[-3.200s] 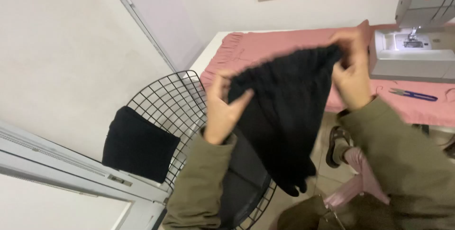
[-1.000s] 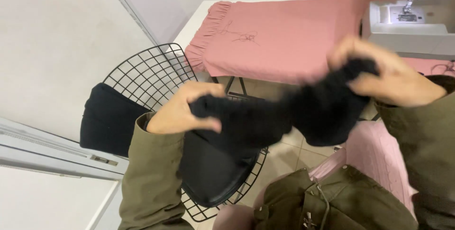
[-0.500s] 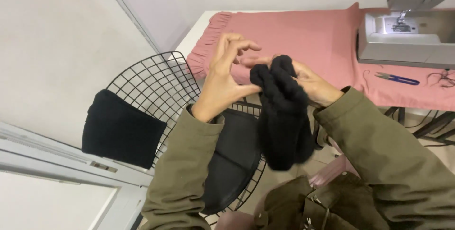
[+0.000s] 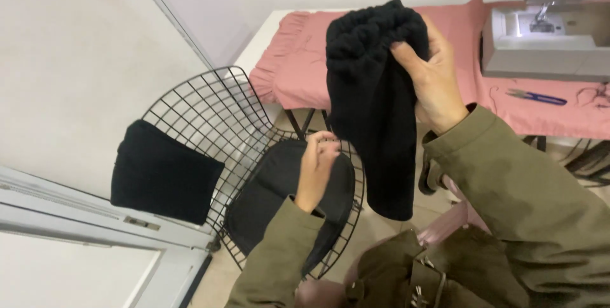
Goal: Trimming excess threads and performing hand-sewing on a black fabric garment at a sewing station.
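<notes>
Black knit garment (image 4: 375, 105) hangs from the right hand (image 4: 432, 76), fingers clamped on its bunched top above a wire chair (image 4: 210, 130). The left hand (image 4: 316, 169) hovers loosely curled and empty beside the fabric's lower half; a sewing machine (image 4: 546, 41) sits at the pink-covered table's (image 4: 298, 60) far right edge.

Wire chair (image 4: 210, 124), pink cloth (image 4: 305, 60), seemingly a sewing machine (image 4: 546, 41).
</notes>
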